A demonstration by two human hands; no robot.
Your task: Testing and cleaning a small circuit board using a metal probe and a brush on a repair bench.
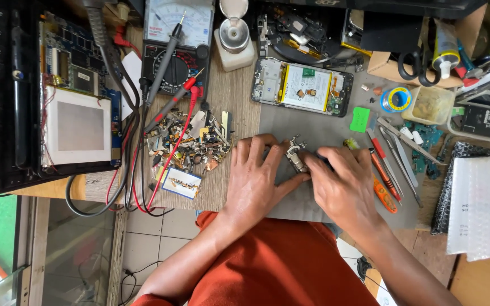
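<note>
My left hand [258, 177] and my right hand [342, 184] meet on a grey work mat [290, 127], and together they pinch a small metal phone part [296, 155] between the fingertips. A dark tool tip seems to sit under my right fingers, though I cannot tell for sure. Just beyond the hands lies an opened phone [303, 86] with its battery and circuit board showing. A heap of small electronic scraps [191, 141] lies to the left of my left hand.
An analogue multimeter [177, 39] with red and black probes stands at the back. A tablet with bare boards [75, 107] lies at left. Tweezers and orange-handled screwdrivers [387, 170] lie right of the mat. Solder spool [395, 100], scissors [412, 65], bubble wrap [483, 204] at right.
</note>
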